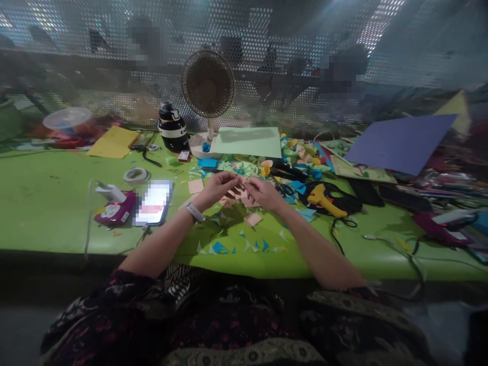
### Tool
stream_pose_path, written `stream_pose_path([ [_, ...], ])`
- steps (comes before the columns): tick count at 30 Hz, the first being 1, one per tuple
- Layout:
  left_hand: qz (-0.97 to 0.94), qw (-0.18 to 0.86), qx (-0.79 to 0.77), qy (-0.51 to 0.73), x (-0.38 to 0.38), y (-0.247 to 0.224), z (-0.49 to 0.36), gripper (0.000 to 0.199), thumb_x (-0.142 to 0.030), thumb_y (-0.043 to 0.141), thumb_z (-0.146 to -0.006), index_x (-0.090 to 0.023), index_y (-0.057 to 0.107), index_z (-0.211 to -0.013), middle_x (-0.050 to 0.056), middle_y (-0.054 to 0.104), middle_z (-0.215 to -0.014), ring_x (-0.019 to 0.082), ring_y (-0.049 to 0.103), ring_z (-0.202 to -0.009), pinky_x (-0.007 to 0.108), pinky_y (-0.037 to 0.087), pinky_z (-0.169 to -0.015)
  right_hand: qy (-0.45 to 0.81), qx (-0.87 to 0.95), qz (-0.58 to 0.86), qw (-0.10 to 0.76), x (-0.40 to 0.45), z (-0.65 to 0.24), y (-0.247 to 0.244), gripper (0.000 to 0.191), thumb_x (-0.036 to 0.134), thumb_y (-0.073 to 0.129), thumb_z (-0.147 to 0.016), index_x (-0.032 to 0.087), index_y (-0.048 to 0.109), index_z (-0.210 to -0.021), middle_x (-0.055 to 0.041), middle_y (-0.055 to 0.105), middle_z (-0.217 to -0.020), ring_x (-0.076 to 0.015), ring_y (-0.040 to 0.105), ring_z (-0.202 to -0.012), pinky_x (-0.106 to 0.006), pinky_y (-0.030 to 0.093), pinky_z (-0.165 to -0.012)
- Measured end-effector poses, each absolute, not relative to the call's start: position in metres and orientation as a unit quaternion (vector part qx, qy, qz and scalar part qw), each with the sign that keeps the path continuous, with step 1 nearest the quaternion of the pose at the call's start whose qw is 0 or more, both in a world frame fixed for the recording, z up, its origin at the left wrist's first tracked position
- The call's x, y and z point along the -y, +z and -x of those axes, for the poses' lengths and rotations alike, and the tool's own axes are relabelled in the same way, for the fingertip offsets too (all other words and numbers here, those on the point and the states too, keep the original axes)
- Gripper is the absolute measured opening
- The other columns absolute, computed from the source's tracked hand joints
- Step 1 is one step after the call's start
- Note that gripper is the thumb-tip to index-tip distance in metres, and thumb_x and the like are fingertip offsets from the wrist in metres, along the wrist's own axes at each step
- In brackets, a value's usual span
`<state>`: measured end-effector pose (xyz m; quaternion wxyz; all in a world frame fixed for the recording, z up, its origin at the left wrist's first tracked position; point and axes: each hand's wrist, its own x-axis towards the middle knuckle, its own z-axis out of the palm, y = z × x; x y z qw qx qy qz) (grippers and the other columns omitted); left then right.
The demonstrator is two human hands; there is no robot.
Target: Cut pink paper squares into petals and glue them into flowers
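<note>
My left hand point(224, 185) and my right hand point(262, 192) meet fingertip to fingertip over the middle of the table. Both are closed in a pinch. What lies between the fingers is too small and hidden to make out. Under and around them are peach paper squares point(196, 186), one of them a loose piece point(252, 219) nearer to me. Blue, white and yellow paper scraps point(220, 248) are scattered in front. Behind the hands lies a heap of pale green paper pieces point(238, 169). Dark scissors point(285, 189) rest just right of my right hand.
A yellow glue gun point(326, 200) lies to the right with its cord. On the left are a phone point(153, 203), a tape roll point(136, 175) and a purple power block point(118, 211). Behind stand a dark bottle point(173, 129) and a fan point(208, 84). Purple card point(400, 140) leans over piled materials.
</note>
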<state>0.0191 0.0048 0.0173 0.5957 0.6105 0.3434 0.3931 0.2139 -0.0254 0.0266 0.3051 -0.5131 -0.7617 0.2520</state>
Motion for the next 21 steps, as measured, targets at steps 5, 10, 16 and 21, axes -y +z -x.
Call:
stream_pose_path([
  [5,-0.600,0.603,-0.359,0.385,-0.008,0.016,-0.019,0.035,-0.045,0.072,-0.083,-0.014,0.061,-0.092,0.008,0.073,-0.090,0.014,0.072,-0.070,0.022,0.055,-0.058,0.035,0.697,0.706,0.120,0.016,-0.261,0.047,0.017,0.033,0.056,-0.086,0.019,0.065,-0.083,-0.0094,0.073,-0.090,-0.0215,0.065,-0.080,-0.028,0.040,-0.063],
  [10,-0.593,0.602,-0.351,0.404,-0.011,0.011,-0.019,0.031,-0.040,0.074,-0.083,-0.013,0.061,-0.090,0.007,0.073,-0.082,0.012,0.070,-0.067,0.020,0.054,-0.056,0.039,0.616,0.781,-0.098,0.004,-0.293,0.046,0.028,0.038,0.063,-0.077,0.016,0.073,-0.093,-0.0160,0.073,-0.104,-0.0276,0.068,-0.094,-0.030,0.044,-0.068],
  [16,-0.568,0.615,-0.350,0.421,-0.010,0.013,-0.020,0.026,-0.034,0.073,-0.085,-0.013,0.059,-0.090,0.004,0.072,-0.077,0.013,0.071,-0.069,0.025,0.058,-0.065,0.040,0.618,0.779,-0.096,-0.003,-0.296,0.035,0.030,0.038,0.066,-0.075,0.015,0.075,-0.092,-0.0152,0.074,-0.093,-0.0238,0.069,-0.087,-0.027,0.045,-0.067],
  [21,-0.560,0.641,-0.338,0.401,-0.008,0.016,-0.018,0.028,-0.031,0.077,-0.081,-0.012,0.063,-0.096,0.007,0.075,-0.088,0.014,0.073,-0.078,0.027,0.060,-0.073,0.044,0.622,0.777,-0.085,-0.006,-0.304,0.031,0.031,0.039,0.068,-0.074,0.014,0.076,-0.091,-0.0137,0.073,-0.084,-0.0228,0.069,-0.082,-0.026,0.046,-0.068],
])
